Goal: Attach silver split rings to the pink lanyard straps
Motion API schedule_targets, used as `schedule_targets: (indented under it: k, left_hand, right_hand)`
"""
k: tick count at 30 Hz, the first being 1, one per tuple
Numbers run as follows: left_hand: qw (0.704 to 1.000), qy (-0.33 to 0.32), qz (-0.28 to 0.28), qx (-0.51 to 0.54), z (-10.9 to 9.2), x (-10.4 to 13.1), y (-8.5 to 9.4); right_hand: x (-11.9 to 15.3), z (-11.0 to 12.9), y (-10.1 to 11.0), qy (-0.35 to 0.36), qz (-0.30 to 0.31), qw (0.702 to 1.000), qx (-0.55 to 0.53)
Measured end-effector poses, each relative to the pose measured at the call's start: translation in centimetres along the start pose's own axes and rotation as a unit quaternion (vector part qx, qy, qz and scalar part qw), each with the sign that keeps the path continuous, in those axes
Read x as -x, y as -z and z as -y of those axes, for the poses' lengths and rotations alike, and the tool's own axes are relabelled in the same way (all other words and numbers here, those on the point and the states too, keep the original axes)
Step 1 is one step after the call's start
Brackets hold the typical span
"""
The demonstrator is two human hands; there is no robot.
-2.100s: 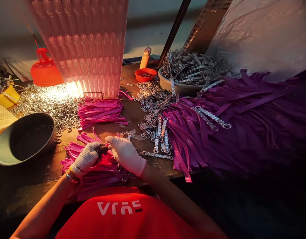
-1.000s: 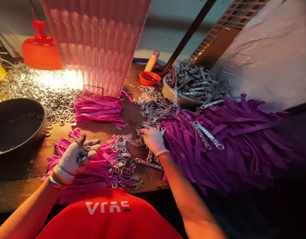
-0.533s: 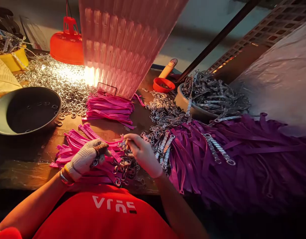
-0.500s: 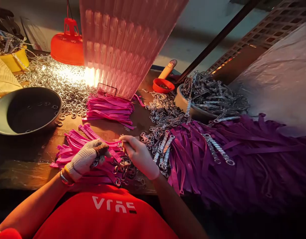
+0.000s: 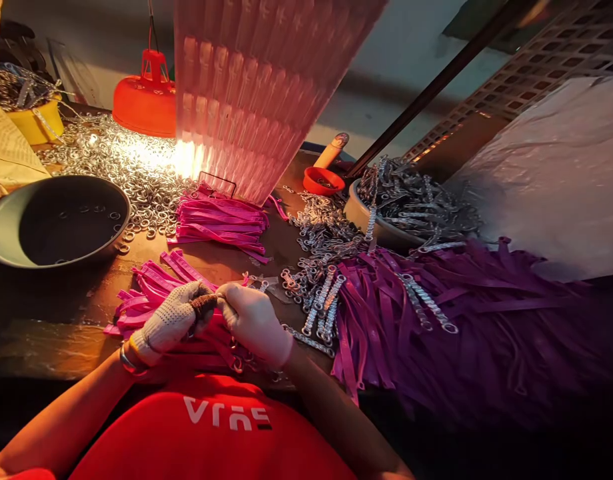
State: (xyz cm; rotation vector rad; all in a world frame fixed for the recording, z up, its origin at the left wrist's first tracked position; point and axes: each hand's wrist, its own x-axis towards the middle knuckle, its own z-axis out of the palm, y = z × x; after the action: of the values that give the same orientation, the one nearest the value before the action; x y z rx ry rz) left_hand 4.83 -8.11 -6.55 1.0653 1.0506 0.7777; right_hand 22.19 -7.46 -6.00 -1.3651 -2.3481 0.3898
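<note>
My left hand (image 5: 179,313) wears a white dotted glove, with brown wrapping around a finger. Its fingers are closed, and a bit of dark metal shows beneath them. Against its fingertips my right hand (image 5: 254,323) is closed in a pinch. What lies between the two hands is too small and covered to make out. Under and beside them spreads a bunch of pink straps (image 5: 146,293), some ending in metal rings. Just past the right knuckles a few metal links (image 5: 261,286) show. Short silver chains (image 5: 319,303) lie right of my right hand.
A dark round bowl (image 5: 71,223) stands left, beside heaped metal rings (image 5: 151,200) under a red lamp (image 5: 144,103). Behind the hands lie more pink straps (image 5: 221,220) below a ribbed translucent sheet (image 5: 256,87). Right are a chain-filled basin (image 5: 381,227), small red bowl (image 5: 324,181) and purple straps (image 5: 466,333).
My right hand has moved left and closed up against my left fingertips. The pink strap stretched between the hands is now hidden. The view has shifted slightly.
</note>
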Motion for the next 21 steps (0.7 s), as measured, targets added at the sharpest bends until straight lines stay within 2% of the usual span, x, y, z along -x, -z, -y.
schedule_targets:
  k: [3,5,9,12,15,18,21]
  left_hand:
    - [0.997,0.022,0.022,0.068,0.7,-0.7,-0.2]
    - [0.991,0.041,0.033,0.12,1.0,-1.3,-0.2]
    - [0.975,0.029,0.017,0.219,1.1,-2.9,0.5]
    - [0.948,0.06,0.004,0.313,1.0,-4.1,1.7]
    - [0.915,0.077,-0.014,0.396,0.9,-4.6,2.8]
    - [0.914,0.059,-0.017,0.4,0.6,-4.3,2.9]
    - [0.927,0.055,-0.042,0.369,0.0,-3.7,2.4]
  right_hand:
    - [0.0,-0.2,-0.3,0.034,-0.026,0.995,0.095]
    - [0.0,-0.4,-0.5,0.054,-0.024,0.992,0.108]
    - [-1.3,-1.2,-1.0,-0.009,0.022,0.999,-0.045]
    - [-4.4,-2.9,-1.5,-0.041,0.03,0.993,-0.104]
    - [-9.1,-4.9,-2.3,-0.05,0.007,0.999,0.005]
    - [-13.6,-6.2,-3.4,-0.057,0.046,0.988,0.136]
    - [-15.9,-6.3,-4.4,-0.05,0.064,0.983,0.164]
